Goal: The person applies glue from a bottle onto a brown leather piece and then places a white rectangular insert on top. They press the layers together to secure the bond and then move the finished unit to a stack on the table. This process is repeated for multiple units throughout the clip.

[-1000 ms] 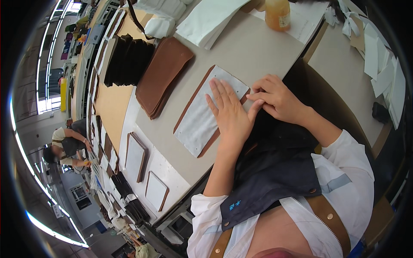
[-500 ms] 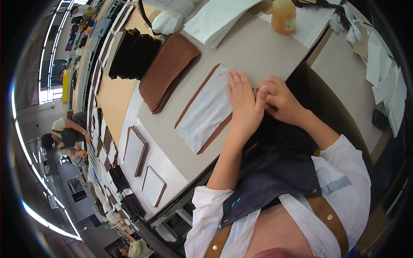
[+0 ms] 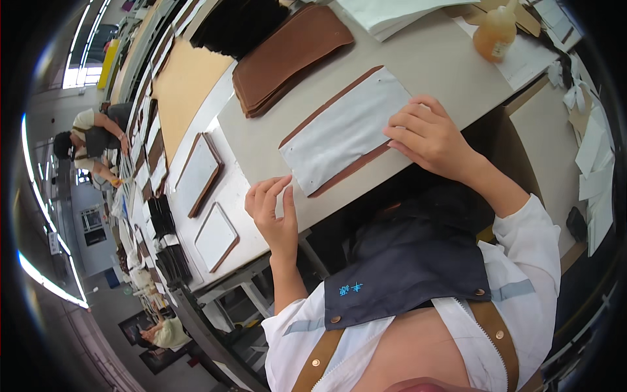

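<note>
A white sheet (image 3: 346,127) lies on a slightly wider brown leather piece (image 3: 349,171), whose edges show as strips along both long sides. My right hand (image 3: 428,134) rests at the right end of the sheet, its fingers bent and a little apart, touching the surface. What lies under that palm is hidden. Beside the sheet's lower left corner is my left hand (image 3: 273,206), fingers curved with a gap to the thumb. Nothing shows in it, and its fingertips are close to the corner; I cannot tell whether they touch.
Behind the sheet lies a stack of brown leather pieces (image 3: 287,59), with a black stack (image 3: 238,26) beyond. White-topped panels (image 3: 217,236) sit at left. A bottle of amber liquid (image 3: 494,36) stands far right, above a box edge with white scraps (image 3: 594,163). A person (image 3: 98,140) works farther left.
My left hand has come off the sheet's right part and moved left to its other end. My right hand has opened out of a curl onto the right end. The view has shifted.
</note>
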